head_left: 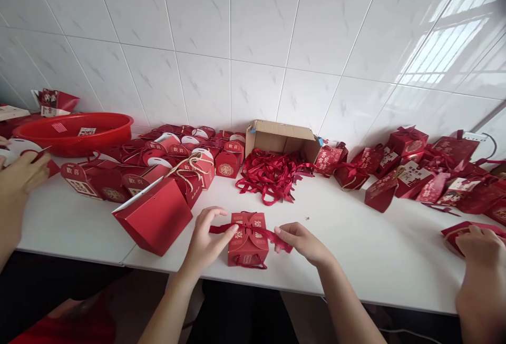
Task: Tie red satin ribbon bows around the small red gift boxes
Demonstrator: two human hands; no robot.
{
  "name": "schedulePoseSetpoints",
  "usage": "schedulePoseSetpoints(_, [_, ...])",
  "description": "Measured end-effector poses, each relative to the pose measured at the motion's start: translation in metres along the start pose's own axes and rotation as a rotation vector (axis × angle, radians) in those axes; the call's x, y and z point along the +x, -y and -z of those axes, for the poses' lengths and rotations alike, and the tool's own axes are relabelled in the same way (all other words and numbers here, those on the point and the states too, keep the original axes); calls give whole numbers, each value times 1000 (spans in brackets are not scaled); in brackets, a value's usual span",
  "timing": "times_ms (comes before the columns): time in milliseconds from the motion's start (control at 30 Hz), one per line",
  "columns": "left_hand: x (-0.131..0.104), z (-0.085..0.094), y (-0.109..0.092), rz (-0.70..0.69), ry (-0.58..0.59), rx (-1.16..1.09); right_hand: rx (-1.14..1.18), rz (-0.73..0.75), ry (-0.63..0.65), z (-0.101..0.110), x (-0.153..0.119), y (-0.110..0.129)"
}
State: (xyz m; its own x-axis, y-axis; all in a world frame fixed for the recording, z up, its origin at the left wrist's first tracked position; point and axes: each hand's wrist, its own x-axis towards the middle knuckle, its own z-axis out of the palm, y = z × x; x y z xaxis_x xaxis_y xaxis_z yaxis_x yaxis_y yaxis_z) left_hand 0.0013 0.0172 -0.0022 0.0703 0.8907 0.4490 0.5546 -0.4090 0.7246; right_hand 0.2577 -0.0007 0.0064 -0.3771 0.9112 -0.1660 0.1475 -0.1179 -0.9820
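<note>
"At a white table (pixel 348 259) against a tiled wall (pixel 261 22), two bare hands flank a small red gift box (pixel 245 258). How does it sit from where you're standing?"

"Upright near the front edge, right between the hands, a red ribbon (pixel 222 228) stretched left to right across its top."

"Which hand is closer?"

"The left hand (pixel 207 236). Its thumb reaches onto the ribbon at the box's left side, the forefinger arched above and parted from it. What the hidden fingertips do, I can't tell."

"And the right hand (pixel 301 239)?"

"Just off the box's right side, back of the hand up, thumb and forefinger pinched together on the ribbon, its tail hanging below."

"Behind them?"

"A heap of loose ribbons (pixel 269 175) before a cardboard carton (pixel 284 132). At either end, other people's hands (pixel 483 252) are busy with red boxes."
</note>
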Motion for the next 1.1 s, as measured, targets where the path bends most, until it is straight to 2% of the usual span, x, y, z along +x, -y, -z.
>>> schedulePoseSetpoints(100, [2, -9, -24, -170, 87, 79, 126, 81, 39, -6, 2, 11])
schedulePoseSetpoints(167, [3, -17, -36, -240, 83, 162, 231, 151, 45, -8, 3, 18])
schedulePoseSetpoints(233, [5, -25, -42, -259, 17, 222, 283, 204, 35, -9, 2, 25])
schedulePoseSetpoints(300, [7, -30, -43, -246, -88, 237, 237, 222, -5, -11, 2, 29])
schedulePoseSetpoints(367, [10, -30, -41, -225, -185, 211, 110, 195, -55, -14, 5, 31])
schedulePoseSetpoints(433, [10, -27, -38, -204, -218, 178, -60, 195, -87, -19, 10, 29])
schedulePoseSetpoints(500, [10, -20, -34, -178, -156, 142, -215, 245, -76, -27, 18, 26])
schedulePoseSetpoints(600, [9, -7, -23, -101, 33, -23, -271, 285, -138, -40, 28, 20])
schedulePoseSetpoints(667, [10, 0, -12, 18, 84, -167, -250, 309, -258, -46, 32, 15])
schedulePoseSetpoints(733, [12, 2, -1, 200, 71, -246, -237, 369, -336, -51, 34, 11])
schedulePoseSetpoints(767, [14, 1, 4, 281, 86, -267, -230, 389, -344, -52, 35, 10])
schedulePoseSetpoints(833, [15, -4, 11, 372, 188, -316, -184, 380, -311, -54, 35, 8])
schedulePoseSetpoints(933, [13, -12, 15, 368, 337, -390, -55, 300, -267, -56, 39, 8])
schedulePoseSetpoints(1000, [11, -11, 14, 370, 354, -402, 42, 256, -289, -58, 42, 8])
schedulePoseSetpoints(1100, [13, 4, 6, 320, 341, -370, 110, 196, -354, -62, 46, 11])
